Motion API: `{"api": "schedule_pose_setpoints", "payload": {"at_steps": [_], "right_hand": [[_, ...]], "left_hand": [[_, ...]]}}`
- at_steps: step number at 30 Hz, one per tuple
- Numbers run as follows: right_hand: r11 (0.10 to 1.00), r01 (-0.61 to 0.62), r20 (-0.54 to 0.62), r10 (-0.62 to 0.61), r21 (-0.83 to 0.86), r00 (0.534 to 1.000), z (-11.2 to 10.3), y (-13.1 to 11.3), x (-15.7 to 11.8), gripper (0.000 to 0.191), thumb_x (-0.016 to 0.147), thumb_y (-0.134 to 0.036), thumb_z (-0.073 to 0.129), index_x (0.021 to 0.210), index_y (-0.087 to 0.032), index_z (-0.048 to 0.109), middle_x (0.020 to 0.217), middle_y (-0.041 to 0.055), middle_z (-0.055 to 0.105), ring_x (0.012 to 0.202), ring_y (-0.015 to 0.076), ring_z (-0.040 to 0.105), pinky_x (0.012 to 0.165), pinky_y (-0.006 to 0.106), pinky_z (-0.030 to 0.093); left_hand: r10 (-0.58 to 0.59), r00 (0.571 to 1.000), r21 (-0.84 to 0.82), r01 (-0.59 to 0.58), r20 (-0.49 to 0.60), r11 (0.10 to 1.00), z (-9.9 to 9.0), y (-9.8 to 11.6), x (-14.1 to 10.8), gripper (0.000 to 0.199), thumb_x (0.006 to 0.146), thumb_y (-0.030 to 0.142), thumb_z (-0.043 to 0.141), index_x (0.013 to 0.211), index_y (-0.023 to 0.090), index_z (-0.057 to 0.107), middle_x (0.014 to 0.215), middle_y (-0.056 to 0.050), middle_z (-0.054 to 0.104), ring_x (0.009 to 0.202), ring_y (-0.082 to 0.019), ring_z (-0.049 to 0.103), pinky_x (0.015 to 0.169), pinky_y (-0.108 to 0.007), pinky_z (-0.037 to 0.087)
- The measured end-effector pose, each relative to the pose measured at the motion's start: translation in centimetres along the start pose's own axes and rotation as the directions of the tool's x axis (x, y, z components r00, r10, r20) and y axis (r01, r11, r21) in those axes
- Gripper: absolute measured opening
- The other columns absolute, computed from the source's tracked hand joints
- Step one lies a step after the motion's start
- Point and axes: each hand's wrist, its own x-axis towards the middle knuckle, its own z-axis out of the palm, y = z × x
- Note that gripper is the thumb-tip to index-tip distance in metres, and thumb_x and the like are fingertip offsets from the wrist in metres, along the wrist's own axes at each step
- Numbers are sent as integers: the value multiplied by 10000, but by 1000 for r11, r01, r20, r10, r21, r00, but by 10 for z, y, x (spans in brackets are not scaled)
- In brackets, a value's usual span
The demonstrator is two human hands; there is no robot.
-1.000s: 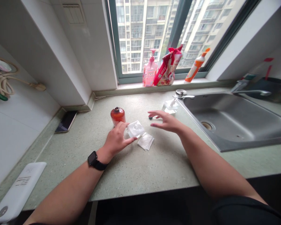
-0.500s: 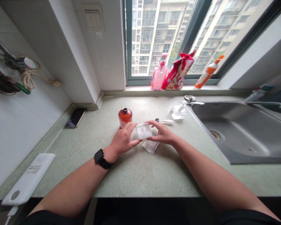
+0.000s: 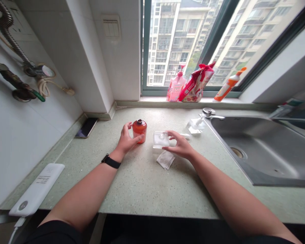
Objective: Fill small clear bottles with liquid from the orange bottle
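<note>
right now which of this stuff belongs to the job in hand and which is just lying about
Seemingly part of the job:
uncapped amber bottle, left hand at it
clear square container, right hand at its edge
folded white tissue or cloth, probably, on the near side

Seemingly just lying about:
smartphone
white power bank
pink pump bottle
red-and-white bag
orange-and-white squeeze bottle
</note>
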Motion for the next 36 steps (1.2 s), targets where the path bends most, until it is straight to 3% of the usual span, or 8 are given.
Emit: {"api": "schedule_pose_setpoints", "payload": {"at_steps": [2, 5, 10, 20, 28, 36], "right_hand": [[1000, -3, -28, 3, -1, 1000, -1, -1, 1, 681, 758, -544, 895, 1342, -281, 666, 1298, 115, 759, 1144, 324, 739, 903, 496, 654], [1000, -15, -68, 14, -18, 998, -2, 0, 1, 670, 754, -557, 893, 1326, -285, 675, 1270, 109, 763, 1123, 323, 741, 888, 492, 655], [999, -25, -146, 19, -40, 989, -5, 2, 3, 688, 765, -589, 874, 1333, -258, 668, 1287, 139, 750, 1109, 337, 738, 882, 502, 648], [980, -24, -241, -24, -195, 970, -22, -9, 14, 682, 826, -571, 828, 1396, -254, 628, 1329, 152, 717, 1151, 340, 715, 995, 530, 618], [971, 67, -290, -134, -231, 947, -55, -30, 65, 745, 756, -606, 872, 1379, -257, 664, 1326, 141, 734, 1114, 347, 729, 873, 521, 660], [954, 95, -238, -166, -284, 957, -55, -35, 79, 711, 774, -558, 878, 1385, -270, 658, 1320, 135, 735, 1121, 355, 731, 903, 550, 659]], "left_hand": [[-44, 993, -94, 55, 107, 994, 3, -8, 4, 832, 801, 455, 901, 1463, 244, 443, 1496, -183, 594, 1414, -342, 590, 1145, -539, 490], [-22, 988, -159, 47, 155, 986, 4, -10, 4, 781, 792, 381, 899, 1438, 256, 478, 1482, -153, 636, 1384, -315, 629, 1174, -528, 472], [41, 991, -73, -32, 126, 997, 0, 1, -3, 702, 810, 370, 882, 1398, 242, 522, 1383, -129, 693, 1301, -297, 677, 1136, -483, 511], [259, 961, 44, -264, 93, 963, -4, 21, -11, 707, 876, 634, 816, 1400, 223, 579, 1327, -133, 696, 1198, -319, 702, 1081, -498, 568], [312, 949, 109, -314, 37, 943, -4, 20, -10, 685, 930, 679, 736, 1420, 224, 588, 1306, -143, 701, 1209, -326, 695, 1087, -512, 561], [312, 950, 163, -309, 2, 937, -2, 22, -12, 663, 935, 632, 749, 1433, 234, 565, 1325, -144, 685, 1221, -325, 678, 1091, -503, 550]]}}
